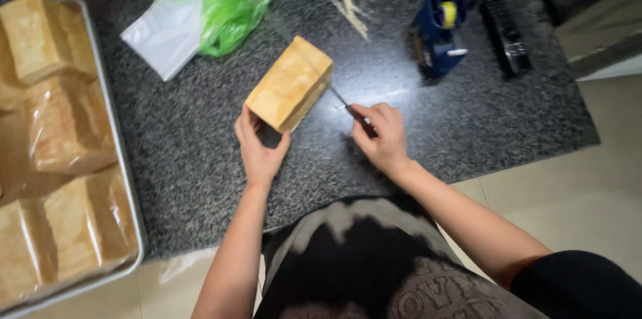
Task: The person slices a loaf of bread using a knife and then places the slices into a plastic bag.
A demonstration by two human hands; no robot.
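The left hand cups the near end of a block-shaped loaf, fingers spread against it, steadying it near the middle of the dark speckled bench. The right hand is curled tight round a knife, its blade running in beside the loaf's right side. The loaf looks whole; no slices lie cut. Bagged loaves fill a metal tray at the bench's left edge, cut off by the frame. The blade's far part is hidden.
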